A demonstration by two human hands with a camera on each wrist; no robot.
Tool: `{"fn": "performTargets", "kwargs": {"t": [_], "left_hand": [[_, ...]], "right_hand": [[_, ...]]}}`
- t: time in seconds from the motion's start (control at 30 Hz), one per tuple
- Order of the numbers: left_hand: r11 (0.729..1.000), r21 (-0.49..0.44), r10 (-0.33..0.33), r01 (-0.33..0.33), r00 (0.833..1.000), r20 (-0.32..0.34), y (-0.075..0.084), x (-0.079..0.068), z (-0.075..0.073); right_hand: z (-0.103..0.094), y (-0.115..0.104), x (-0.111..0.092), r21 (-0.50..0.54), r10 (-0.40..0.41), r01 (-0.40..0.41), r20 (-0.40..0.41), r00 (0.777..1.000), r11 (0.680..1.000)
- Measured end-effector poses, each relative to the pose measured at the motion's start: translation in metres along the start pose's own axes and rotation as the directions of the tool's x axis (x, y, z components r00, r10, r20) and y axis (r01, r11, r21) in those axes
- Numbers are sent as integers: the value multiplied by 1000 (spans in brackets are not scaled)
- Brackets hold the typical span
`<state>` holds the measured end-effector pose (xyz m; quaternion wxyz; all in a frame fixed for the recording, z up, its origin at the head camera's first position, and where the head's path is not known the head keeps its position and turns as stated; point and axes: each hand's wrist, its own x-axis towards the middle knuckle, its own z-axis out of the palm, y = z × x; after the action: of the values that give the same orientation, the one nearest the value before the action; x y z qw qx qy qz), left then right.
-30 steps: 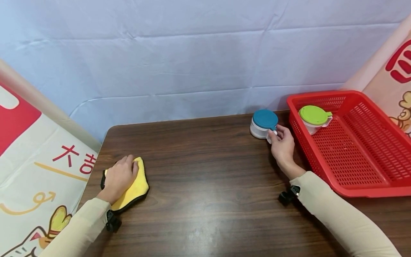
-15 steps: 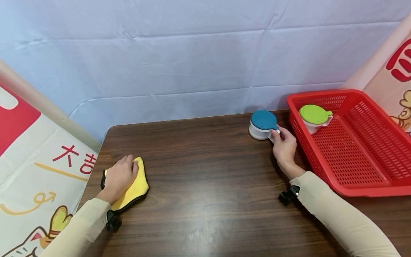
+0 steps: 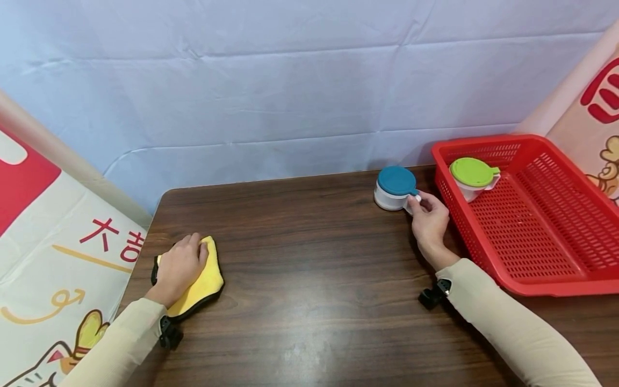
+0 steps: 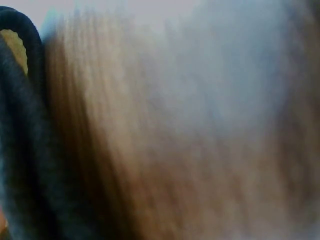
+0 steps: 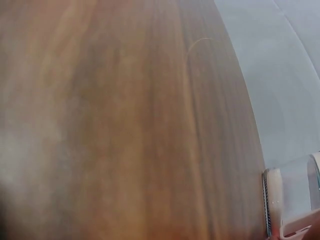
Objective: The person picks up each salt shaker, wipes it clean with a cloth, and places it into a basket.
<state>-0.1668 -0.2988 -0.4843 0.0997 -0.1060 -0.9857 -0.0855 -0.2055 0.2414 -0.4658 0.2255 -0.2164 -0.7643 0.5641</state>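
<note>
My left hand (image 3: 180, 269) rests on a folded yellow cloth (image 3: 209, 274) with black edging, at the left of the table. The cloth's dark edge (image 4: 30, 130) fills the left side of the left wrist view. At the back right, my right hand (image 3: 429, 220) pinches the white handle of a clear seasoning jar (image 3: 388, 200) with a blue lid (image 3: 396, 180). The jar stands upright on the table. In the right wrist view only part of the jar (image 5: 295, 192) shows, at the lower right corner.
A red perforated plastic basket (image 3: 503, 269) stands right of my right hand. Inside it, at the left wall, sits a similar jar with a green lid (image 3: 472, 172). Behind the brown wooden table (image 3: 300, 258) hangs a pale cloth backdrop (image 3: 290, 97).
The blue-lidded jar has shifted slightly left and its handle has turned a little, with my right hand moving slightly right and nearer. My left hand and the yellow cloth have stayed put.
</note>
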Motion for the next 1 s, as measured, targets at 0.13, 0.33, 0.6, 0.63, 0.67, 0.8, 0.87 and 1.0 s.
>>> {"fn": "performTargets", "kwargs": {"t": [0.13, 0.33, 0.6, 0.63, 0.67, 0.8, 0.87, 1.0], "left_hand": [[1000, 5, 3, -3, 1000, -7, 1, 0, 0], [1000, 5, 7, -7, 1000, -11, 1, -1, 0], [1000, -3, 12, -12, 1000, -12, -1, -1, 1], [1000, -4, 12, -12, 1000, -11, -1, -1, 1], [1000, -5, 11, -11, 1000, -10, -1, 0, 1], [1000, -9, 10, -10, 1000, -4, -1, 0, 0], [1000, -8, 7, -7, 1000, 1, -1, 0, 0], [1000, -6, 2, -2, 1000, 7, 0, 0, -1]], "right_hand": [[1, 1, 0, 69, -1, 3, -16, 1000, 998], [0, 4, 1, 93, -1, 3, -25, 1000, 996], [0, 1, 0, 227, 54, -57, 20, 998, 972], [0, 0, 0, 251, 62, -67, 27, 998, 966], [0, 0, 0, 256, 63, -68, 30, 998, 964], [0, -2, 0, 298, 75, -83, 39, 996, 951], [0, -2, 1, 322, 87, -98, 48, 995, 941], [-1, -1, 2, 375, 111, -130, 73, 991, 918]]}}
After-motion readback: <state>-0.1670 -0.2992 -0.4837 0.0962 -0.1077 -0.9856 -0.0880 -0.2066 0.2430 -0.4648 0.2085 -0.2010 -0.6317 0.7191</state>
